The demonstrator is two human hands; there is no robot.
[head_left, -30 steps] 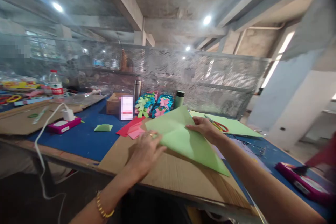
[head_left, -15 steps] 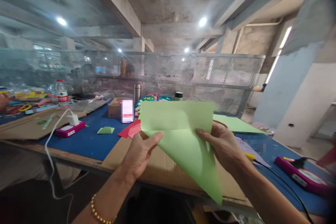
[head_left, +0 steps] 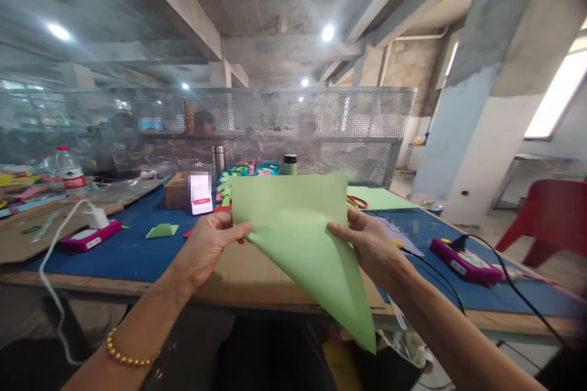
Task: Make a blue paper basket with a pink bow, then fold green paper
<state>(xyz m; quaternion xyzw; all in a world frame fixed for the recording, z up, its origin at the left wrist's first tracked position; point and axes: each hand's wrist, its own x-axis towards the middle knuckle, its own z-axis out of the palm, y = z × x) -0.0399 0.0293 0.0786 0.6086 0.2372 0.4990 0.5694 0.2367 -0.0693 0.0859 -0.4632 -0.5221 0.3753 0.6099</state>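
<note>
A sheet of light green paper (head_left: 293, 238) is held up in front of me, its top edge straight and its lower part tapering to a point at the lower right. My left hand (head_left: 213, 244) pinches its left edge, thumb on the near face. At the right edge, my right hand (head_left: 362, 235) grips it the same way, with the other fingers behind the sheet. Beneath the paper lies a piece of brown cardboard (head_left: 247, 275) at the table's front edge.
A small folded green paper (head_left: 162, 230) lies on the blue tabletop (head_left: 132, 256). Magenta power strips (head_left: 92, 236) with cables sit at both sides. Behind stand a cardboard box (head_left: 178, 190), a lit phone (head_left: 200, 192), a steel flask (head_left: 219, 160) and green sheets (head_left: 380, 198). A red chair (head_left: 545, 220) is at right.
My view has turned to the right, bringing the red chair into sight. Both hands still hold the green paper, now looking a little flatter and more squarely spread between them.
</note>
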